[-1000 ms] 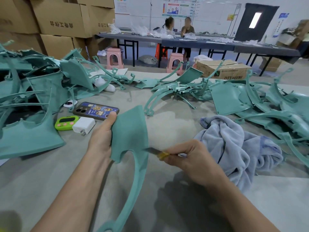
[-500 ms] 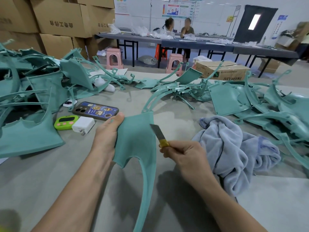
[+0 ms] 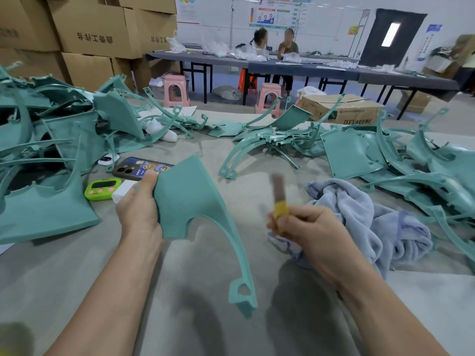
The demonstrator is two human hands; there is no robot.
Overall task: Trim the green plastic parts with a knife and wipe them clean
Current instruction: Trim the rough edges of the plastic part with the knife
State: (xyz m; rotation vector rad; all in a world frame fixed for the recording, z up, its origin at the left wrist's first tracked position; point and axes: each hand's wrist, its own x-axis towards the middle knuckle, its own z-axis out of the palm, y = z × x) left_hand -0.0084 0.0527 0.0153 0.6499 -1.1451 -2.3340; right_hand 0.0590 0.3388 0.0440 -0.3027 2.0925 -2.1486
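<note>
**Current step: trimming, blade off the work.**

The left hand (image 3: 140,211) holds one green plastic part (image 3: 190,196) upright over the table (image 3: 180,291). The thumb presses on the front face at the left edge of the panel. The fingers pass behind the panel and are hidden. The wide flat section is uppermost. A long curved arm sweeps down from it to a mounting lug with a hole, near the person's body. Whether the lug touches the table cannot be told.

The right hand (image 3: 311,229) has its fingers curled tight round the handle of the knife (image 3: 279,199). The blade points upward above a yellow collar and is blurred. It stands to the right of the part, clearly apart from it, so no cut is in progress.

A grey-blue cloth (image 3: 359,209) lies bunched on the table just beside and behind the right hand. Loose piles of green parts lie to the left (image 3: 51,140) and to the right (image 3: 424,170). Nothing shows which pile has been trimmed. A phone (image 3: 136,170), a green timer (image 3: 102,188) and a white block (image 3: 123,191) lie beyond the left hand.

**Assessment.** The part in hand appears to be between cuts or at the end of trimming. No flash is visible on its edges at this range.

**Next move.**
1. If an edge remains rough, turn the part with the left hand to present that edge, then lay the blade along it at a shallow angle, cutting away from the thumb.
2. If trimming is complete, put the knife down or shift it clear. Then take the cloth and wipe both faces.
</note>
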